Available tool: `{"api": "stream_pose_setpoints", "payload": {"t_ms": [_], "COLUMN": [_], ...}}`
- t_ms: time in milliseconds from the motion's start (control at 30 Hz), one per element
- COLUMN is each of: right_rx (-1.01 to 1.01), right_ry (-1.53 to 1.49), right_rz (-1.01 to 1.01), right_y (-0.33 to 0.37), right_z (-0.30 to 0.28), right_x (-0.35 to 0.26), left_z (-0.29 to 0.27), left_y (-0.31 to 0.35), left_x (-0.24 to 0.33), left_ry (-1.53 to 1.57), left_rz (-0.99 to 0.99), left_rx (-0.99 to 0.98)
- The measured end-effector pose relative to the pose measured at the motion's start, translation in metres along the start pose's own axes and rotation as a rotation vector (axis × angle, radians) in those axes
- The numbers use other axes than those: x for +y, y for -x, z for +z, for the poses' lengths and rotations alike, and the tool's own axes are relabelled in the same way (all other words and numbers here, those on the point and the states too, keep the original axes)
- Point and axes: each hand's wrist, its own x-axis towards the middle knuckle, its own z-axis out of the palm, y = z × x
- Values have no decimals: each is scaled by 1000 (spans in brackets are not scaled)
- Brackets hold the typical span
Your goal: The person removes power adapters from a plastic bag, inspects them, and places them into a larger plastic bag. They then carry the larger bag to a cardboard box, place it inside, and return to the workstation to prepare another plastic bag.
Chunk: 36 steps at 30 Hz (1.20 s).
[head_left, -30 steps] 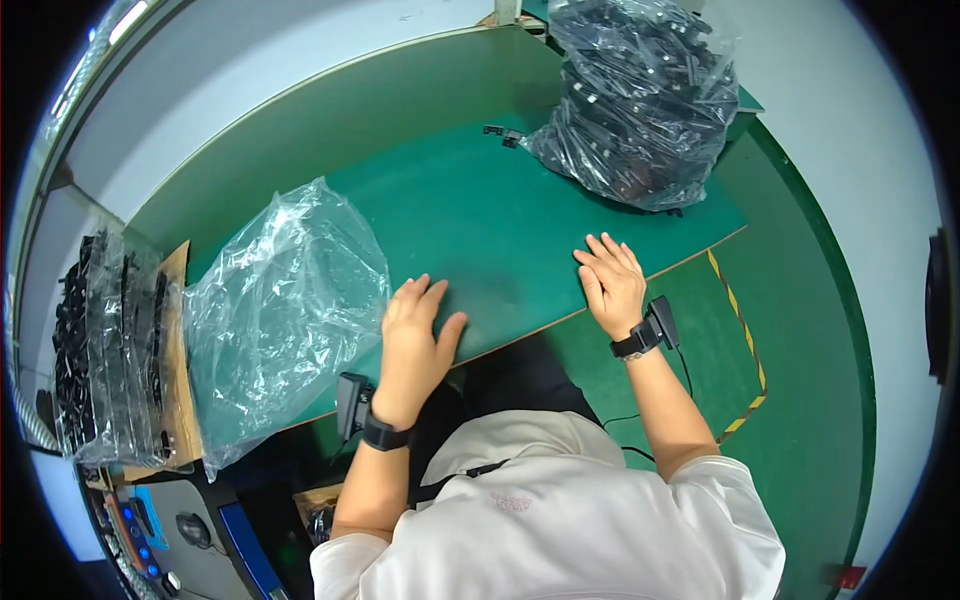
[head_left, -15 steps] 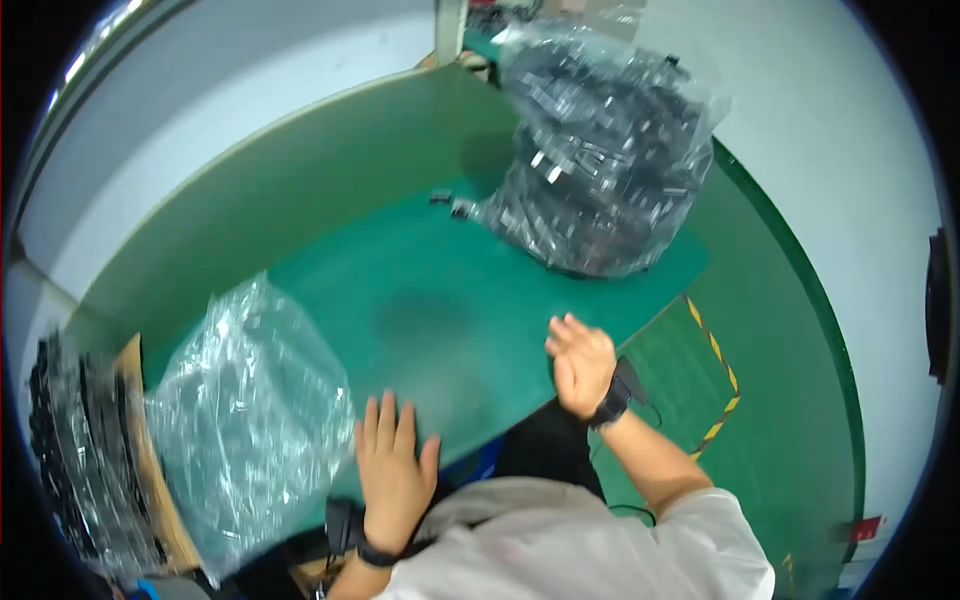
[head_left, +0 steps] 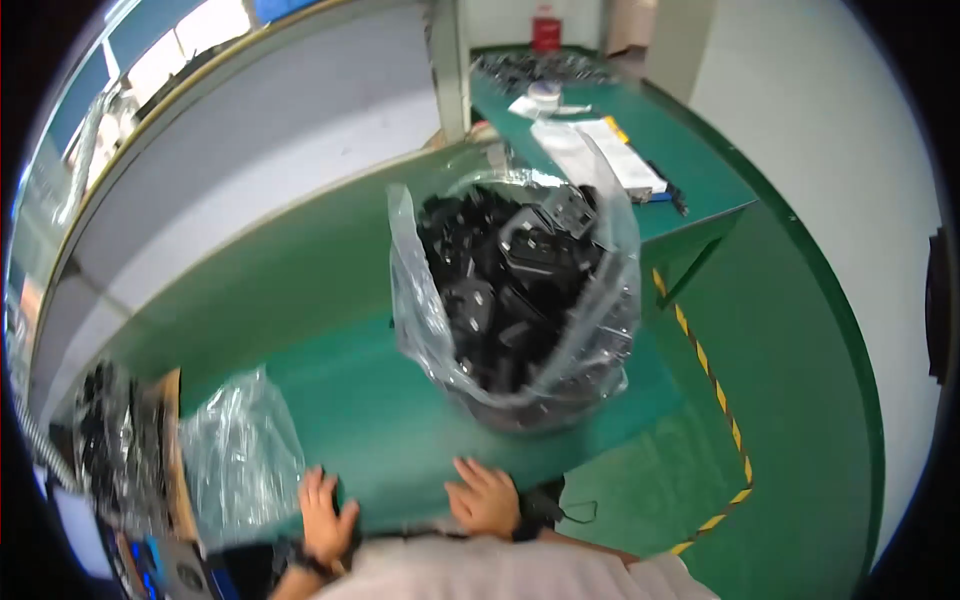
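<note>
My left hand (head_left: 326,520) rests at the front edge of the green table (head_left: 365,420), its fingers apart and holding nothing. To its left lies a flat, crumpled clear plastic bag (head_left: 240,450). My right hand (head_left: 487,498), also at the front edge, is spread with nothing in it. Beyond it a large clear plastic bag (head_left: 615,290) stands with its mouth open. Many small black plastic parts (head_left: 525,260) fill it. Neither hand touches this large bag.
Dark wrapped parts (head_left: 120,430) stand against a cardboard sheet (head_left: 180,460) at the left. Another green table (head_left: 700,160) at the back bears white papers (head_left: 590,155), a tape roll (head_left: 543,95) and loose black pieces. Yellow-black tape (head_left: 710,370) marks the floor at right.
The view has tipped upward, bringing in the back table. The large bag's open mouth and contents now show, where its side showed before. Both hands appear lower and closer together.
</note>
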Motion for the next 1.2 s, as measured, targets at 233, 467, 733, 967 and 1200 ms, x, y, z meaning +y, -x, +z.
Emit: {"api": "stream_pose_setpoints", "payload": {"t_ms": [233,467,733,967,1200], "right_rx": [-76,89,-361,-829,-339], "right_ry": [-736,-425,96,38,-731], "right_rz": [413,253,-133,-67,401], "right_y": [-45,-172,-300,-326,-268], "right_z": [-200,-348,-316,-304,-308], "right_x": [77,80,72,89,128], "left_z": [-50,-134,-132,-103,-98], "left_y": [-67,-179,-272,-305,-298], "left_x": [77,226,242,214,218], "left_ry": [1016,1033,1179,1186,1600], "left_rz": [-771,-319,-328,-318,-82], "left_rx": [414,533,188,21,357]}}
